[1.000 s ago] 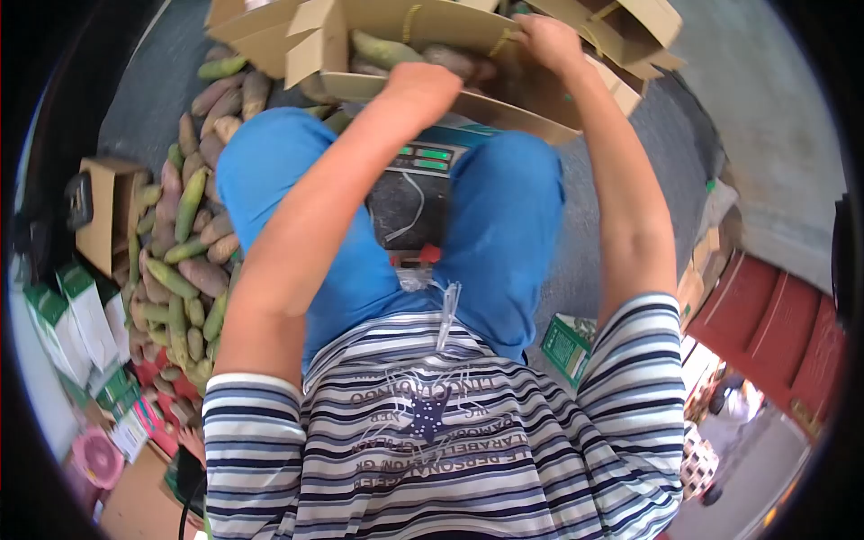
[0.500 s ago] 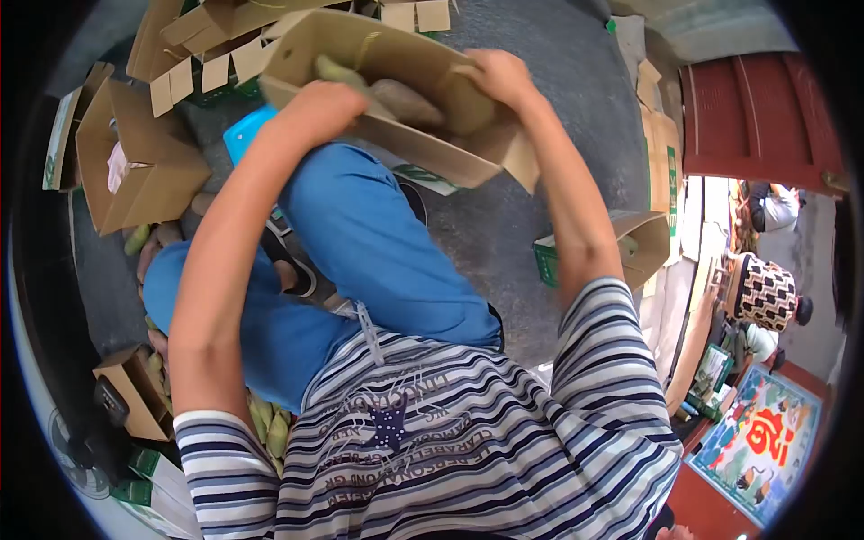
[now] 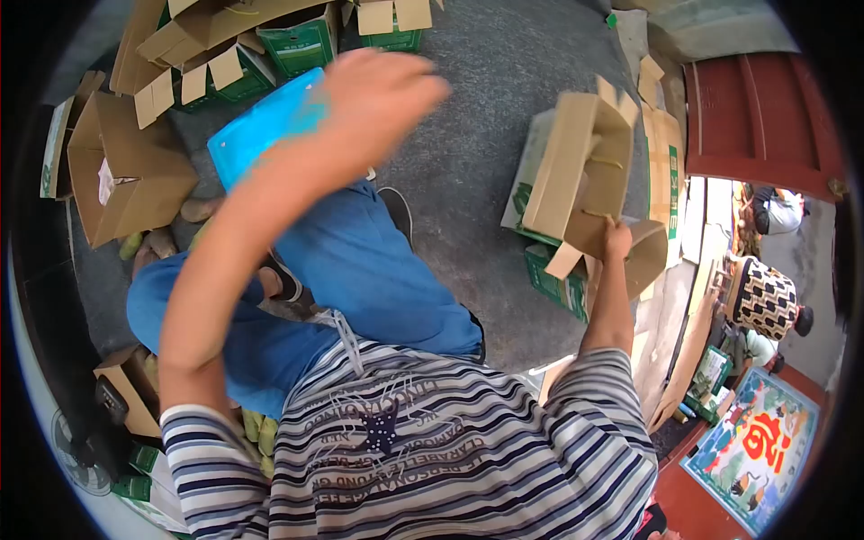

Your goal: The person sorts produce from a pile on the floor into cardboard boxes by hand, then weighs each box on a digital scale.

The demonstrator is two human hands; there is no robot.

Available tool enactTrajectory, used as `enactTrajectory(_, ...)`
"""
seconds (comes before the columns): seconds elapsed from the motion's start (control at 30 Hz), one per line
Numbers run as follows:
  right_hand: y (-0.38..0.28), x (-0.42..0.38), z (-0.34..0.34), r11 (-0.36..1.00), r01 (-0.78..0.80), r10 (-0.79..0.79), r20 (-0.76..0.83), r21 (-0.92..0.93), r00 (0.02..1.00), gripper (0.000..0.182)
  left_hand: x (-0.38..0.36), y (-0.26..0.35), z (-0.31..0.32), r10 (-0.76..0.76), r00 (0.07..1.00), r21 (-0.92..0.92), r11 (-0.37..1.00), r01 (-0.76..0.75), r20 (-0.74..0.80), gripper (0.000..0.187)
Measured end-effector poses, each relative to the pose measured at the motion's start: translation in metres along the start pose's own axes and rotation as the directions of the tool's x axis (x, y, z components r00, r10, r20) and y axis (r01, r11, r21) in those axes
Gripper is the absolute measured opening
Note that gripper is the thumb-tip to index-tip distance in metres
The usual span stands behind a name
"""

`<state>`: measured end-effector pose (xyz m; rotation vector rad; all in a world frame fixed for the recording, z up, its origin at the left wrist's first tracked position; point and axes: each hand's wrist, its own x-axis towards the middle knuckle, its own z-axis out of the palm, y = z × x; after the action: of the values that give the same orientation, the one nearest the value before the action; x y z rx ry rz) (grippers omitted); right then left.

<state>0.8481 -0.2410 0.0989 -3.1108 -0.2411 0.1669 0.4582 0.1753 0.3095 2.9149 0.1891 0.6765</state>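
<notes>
Now off the cardboard box (image 3: 576,171), left hand (image 3: 382,90) blurred, empty, apparently open, right hand (image 3: 617,239) gripping box flap (matte, creased) at three o'clock.

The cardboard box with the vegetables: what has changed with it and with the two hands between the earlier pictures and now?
The cardboard box moved from in front of the person out to their right side, standing among other boxes on the floor. The left hand let go of it and hangs free, blurred. The right hand still grips a flap. Its contents no longer show. The grey floor and the open boxes at left stayed as they were.
</notes>
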Motion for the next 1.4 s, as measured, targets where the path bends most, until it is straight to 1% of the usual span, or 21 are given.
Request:
enactTrajectory(0.1, 0.015, -0.013, -0.005, 0.992, -0.083, 0.095, -0.120, 0.097, 0.988, 0.041, -0.058, -0.025, -0.045, -0.310, 0.943, -0.071, 0.945, 0.319, 0.122, 0.026)
enactTrajectory(0.17, 0.020, -0.009, -0.001, 0.972, -0.158, 0.177, -0.104, 0.174, 0.979, 0.039, -0.092, -0.030, -0.064, -0.466, 0.870, -0.114, 0.867, 0.486, 0.161, 0.026)
enactTrajectory(0.23, 0.018, -0.003, 0.007, 0.935, -0.218, 0.261, -0.123, 0.281, 0.958, 0.037, -0.125, -0.037, -0.073, -0.539, 0.829, -0.097, 0.826, 0.555, 0.151, 0.025)
enactTrajectory(0.33, 0.026, 0.031, 0.029, 0.968, -0.170, 0.186, -0.073, 0.182, 0.980, 0.042, -0.155, -0.051, -0.070, -0.611, 0.786, -0.091, 0.781, 0.618, 0.095, 0.025)
enactTrajectory(0.4, 0.006, 0.033, 0.011, 0.975, -0.201, 0.206, -0.040, 0.096, 0.978, 0.045, -0.170, -0.060, -0.061, -0.638, 0.768, -0.101, 0.762, 0.640, 0.055, 0.025)
enactTrajectory(0.43, -0.007, 0.035, -0.003, 0.976, -0.214, 0.216, -0.025, 0.047, 0.976, 0.048, -0.178, -0.065, -0.054, -0.639, 0.764, -0.026, 0.765, 0.644, 0.090, 0.025)
enactTrajectory(0.47, -0.024, 0.035, -0.013, 0.995, -0.098, 0.102, -0.159, 0.034, 0.982, 0.049, -0.185, -0.071, -0.047, -0.642, 0.756, 0.047, 0.766, 0.642, 0.126, 0.024)
enactTrajectory(0.53, -0.057, 0.032, -0.033, 0.993, 0.118, -0.120, -0.413, -0.029, 0.903, 0.051, -0.191, -0.075, -0.042, -0.649, 0.729, 0.151, 0.761, 0.631, 0.219, 0.024)
enactTrajectory(0.6, -0.104, 0.043, -0.046, 0.902, 0.431, -0.381, -0.453, 0.008, 0.806, 0.047, -0.190, -0.073, -0.038, -0.649, 0.681, 0.204, 0.758, 0.620, 0.339, 0.025)
enactTrajectory(0.63, -0.136, 0.051, -0.052, 0.874, 0.483, -0.442, -0.317, 0.059, 0.839, 0.039, -0.191, -0.072, -0.037, -0.653, 0.665, 0.232, 0.754, 0.614, 0.361, 0.025)
enactTrajectory(0.67, -0.173, 0.047, -0.057, 0.733, 0.641, -0.568, -0.314, 0.228, 0.761, 0.032, -0.192, -0.070, -0.036, -0.659, 0.648, 0.260, 0.750, 0.608, 0.383, 0.026)
enactTrajectory(0.7, -0.220, 0.029, -0.066, 0.614, 0.720, -0.633, -0.344, 0.322, 0.694, 0.030, -0.194, -0.068, -0.036, -0.666, 0.627, 0.288, 0.743, 0.604, 0.403, 0.027)
enactTrajectory(0.73, -0.273, -0.008, -0.087, 0.548, 0.711, -0.672, -0.273, 0.441, 0.688, 0.030, -0.196, -0.067, -0.034, -0.668, 0.628, 0.311, 0.743, 0.593, 0.400, 0.027)
enactTrajectory(0.77, -0.312, -0.022, -0.089, 0.408, 0.736, -0.744, -0.271, 0.539, 0.611, 0.030, -0.198, -0.066, -0.031, -0.662, 0.636, 0.308, 0.749, 0.587, 0.397, 0.027)
enactTrajectory(0.83, -0.393, -0.076, -0.110, 0.220, 0.473, -0.825, -0.095, 0.853, 0.557, 0.030, -0.203, -0.066, -0.027, -0.649, 0.652, 0.302, 0.760, 0.575, 0.393, 0.027)
enactTrajectory(0.9, -0.464, -0.110, -0.116, 0.155, 0.251, -0.887, 0.023, 0.956, 0.462, 0.032, -0.201, -0.065, -0.028, -0.665, 0.620, 0.304, 0.745, 0.594, 0.418, 0.026)
enactTrajectory(0.97, -0.525, -0.134, -0.118, 0.088, -0.002, -0.914, 0.082, 0.996, 0.397, 0.034, -0.201, -0.062, -0.030, -0.672, 0.601, 0.288, 0.735, 0.614, 0.433, 0.026)
enactTrajectory(1.07, -0.605, -0.142, -0.112, 0.097, -0.435, -0.871, 0.288, 0.895, 0.397, 0.037, -0.199, -0.060, -0.033, -0.702, 0.558, 0.301, 0.702, 0.646, 0.442, 0.025)
enactTrajectory(1.23, -0.693, -0.136, -0.103, -0.015, -0.684, -0.731, 0.459, 0.729, 0.505, 0.060, -0.202, -0.056, -0.032, -0.710, 0.543, 0.327, 0.696, 0.639, 0.449, 0.024)
enactTrajectory(1.3, -0.717, -0.120, -0.094, -0.032, -0.760, -0.732, 0.503, 0.649, 0.460, 0.049, -0.206, -0.052, -0.030, -0.707, 0.563, 0.324, 0.701, 0.635, 0.428, 0.024)
enactTrajectory(1.4, -0.725, -0.121, -0.090, -0.097, -0.665, -0.674, 0.442, 0.741, 0.591, 0.035, -0.207, -0.050, -0.030, -0.710, 0.578, 0.321, 0.701, 0.637, 0.402, 0.022)
